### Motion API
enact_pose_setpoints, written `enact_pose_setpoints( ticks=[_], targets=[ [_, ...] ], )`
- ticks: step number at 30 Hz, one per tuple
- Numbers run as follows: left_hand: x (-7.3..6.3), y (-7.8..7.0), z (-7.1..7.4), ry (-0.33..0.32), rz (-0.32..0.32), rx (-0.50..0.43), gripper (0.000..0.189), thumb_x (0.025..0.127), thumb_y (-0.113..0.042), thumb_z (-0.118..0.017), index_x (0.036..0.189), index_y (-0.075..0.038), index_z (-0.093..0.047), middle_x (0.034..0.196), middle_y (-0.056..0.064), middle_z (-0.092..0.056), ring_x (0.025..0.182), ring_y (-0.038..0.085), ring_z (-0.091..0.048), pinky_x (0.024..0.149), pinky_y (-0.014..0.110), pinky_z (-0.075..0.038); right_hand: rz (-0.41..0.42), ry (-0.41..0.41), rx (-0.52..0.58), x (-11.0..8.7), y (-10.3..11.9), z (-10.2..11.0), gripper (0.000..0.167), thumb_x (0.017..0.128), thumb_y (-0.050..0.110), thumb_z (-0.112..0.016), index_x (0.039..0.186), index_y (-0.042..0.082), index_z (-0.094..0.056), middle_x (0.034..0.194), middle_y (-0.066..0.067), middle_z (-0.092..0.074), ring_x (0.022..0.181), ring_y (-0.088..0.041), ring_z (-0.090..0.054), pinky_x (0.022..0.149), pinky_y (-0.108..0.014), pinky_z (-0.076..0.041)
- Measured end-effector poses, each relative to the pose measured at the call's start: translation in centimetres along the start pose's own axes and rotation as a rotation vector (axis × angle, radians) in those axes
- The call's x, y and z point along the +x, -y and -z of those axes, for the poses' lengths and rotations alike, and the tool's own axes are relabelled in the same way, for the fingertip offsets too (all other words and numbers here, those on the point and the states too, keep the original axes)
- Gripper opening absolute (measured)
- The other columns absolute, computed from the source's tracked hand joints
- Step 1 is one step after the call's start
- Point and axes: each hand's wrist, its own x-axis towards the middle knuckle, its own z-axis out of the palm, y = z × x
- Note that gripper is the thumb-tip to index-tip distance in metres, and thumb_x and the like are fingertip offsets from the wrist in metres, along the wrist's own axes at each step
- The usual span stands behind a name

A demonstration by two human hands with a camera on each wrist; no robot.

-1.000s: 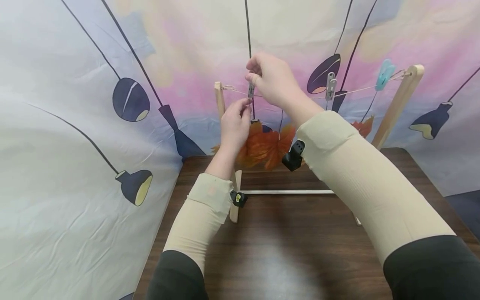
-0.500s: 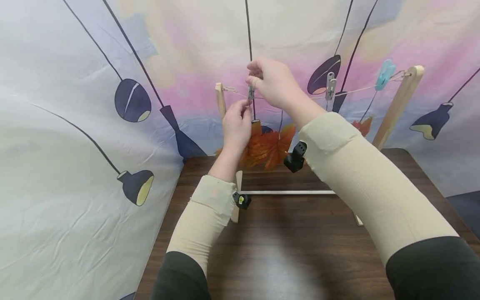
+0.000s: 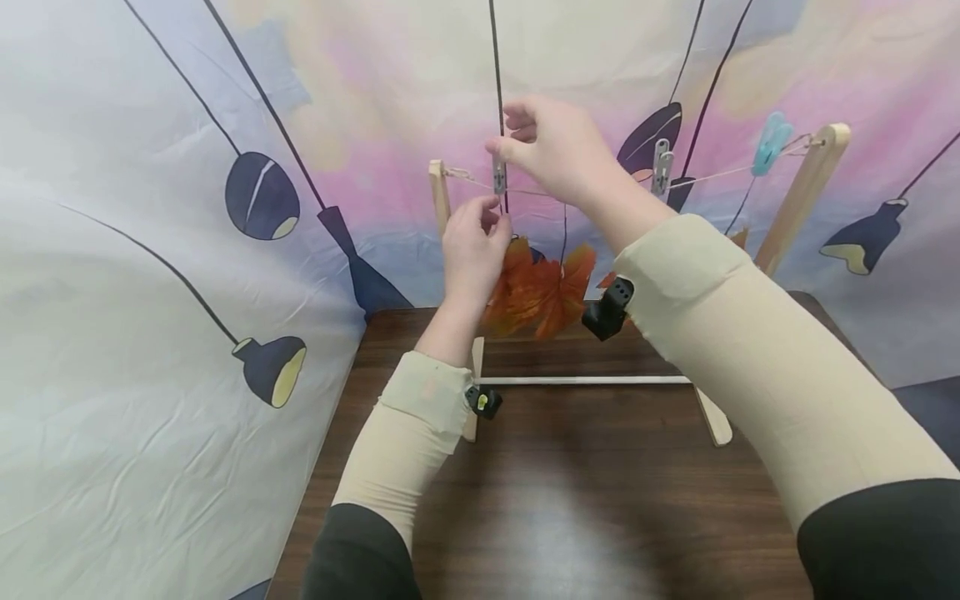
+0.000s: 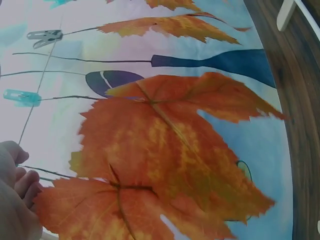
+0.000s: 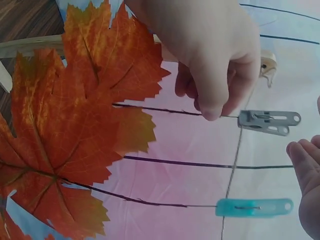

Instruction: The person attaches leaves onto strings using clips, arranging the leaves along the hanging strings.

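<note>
My left hand (image 3: 474, 250) pinches the thin stem of an orange artificial maple leaf (image 5: 107, 55), just below a grey clothespin (image 5: 267, 120). That clothespin sits on the string line at the left end, gripping the stem's tip. Beside the clothespin's upper end, my right hand (image 3: 558, 150) hovers with thumb and fingers spread apart, holding nothing; only its fingertips (image 5: 302, 160) enter the right wrist view. A teal clothespin (image 5: 254, 207) holds another maple leaf (image 5: 40, 165) on the same line. In the left wrist view, overlapping leaves (image 4: 150, 135) fill the middle, and the left hand shows at the edge.
The line runs between two wooden posts (image 3: 802, 200), joined low down by a white rod (image 3: 585, 381). Another grey clothespin (image 3: 662, 167) and a teal one (image 3: 771, 143) hang further right. The rack stands on a dark wooden table (image 3: 570, 508) before a painted cloth backdrop (image 3: 150, 400).
My right thumb and fingers have opened away from the grey clothespin, and the right forearm has shifted slightly right. The left hand stays at the stem.
</note>
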Motion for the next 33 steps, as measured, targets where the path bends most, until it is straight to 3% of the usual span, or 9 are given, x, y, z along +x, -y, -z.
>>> enact_pose_setpoints(
  ticks=[5,12,22,33],
  targets=[
    [0.0,-0.3,0.5,-0.016,0.026,-0.074,0.024,0.086,-0.015,-0.066,0.107,-0.003,-0.064,0.088,0.008,-0.065,0.081,0.018,-0.060,0.074,0.029,-0.047,-0.019,-0.014,0.015,-0.3,-0.3,0.8,0.066,0.090,0.052,-0.052,0.144,0.018,-0.037,0.139,0.001,-0.048,0.125,-0.008,-0.045,0.102,-0.026,-0.035],
    [-0.3,-0.3,0.9,-0.018,0.039,-0.107,0.025,0.086,-0.016,-0.067,0.107,-0.004,-0.064,0.087,0.006,-0.066,0.081,0.017,-0.061,0.074,0.026,-0.048,-0.031,-0.056,0.021,-1.1,-1.0,1.7,0.064,0.089,0.055,-0.051,0.142,0.020,-0.041,0.136,0.003,-0.051,0.122,-0.007,-0.048,0.101,-0.027,-0.037],
    [-1.1,0.9,1.7,-0.044,0.077,-0.129,0.026,0.086,-0.018,-0.067,0.108,-0.005,-0.063,0.085,0.006,-0.065,0.079,0.016,-0.060,0.073,0.027,-0.048,0.029,-0.136,0.024,-3.0,-2.1,2.1,0.059,0.089,0.051,-0.054,0.137,0.018,-0.048,0.129,0.003,-0.057,0.116,-0.008,-0.053,0.098,-0.027,-0.039],
    [-1.7,1.7,1.6,-0.073,0.059,-0.181,0.027,0.086,-0.018,-0.067,0.109,-0.005,-0.062,0.084,0.007,-0.065,0.077,0.017,-0.060,0.072,0.027,-0.048,0.074,-0.206,0.083,-4.1,-3.5,2.2,0.050,0.090,0.043,-0.058,0.132,0.016,-0.052,0.126,0.002,-0.059,0.110,-0.009,-0.057,0.093,-0.026,-0.044]
  ],
)
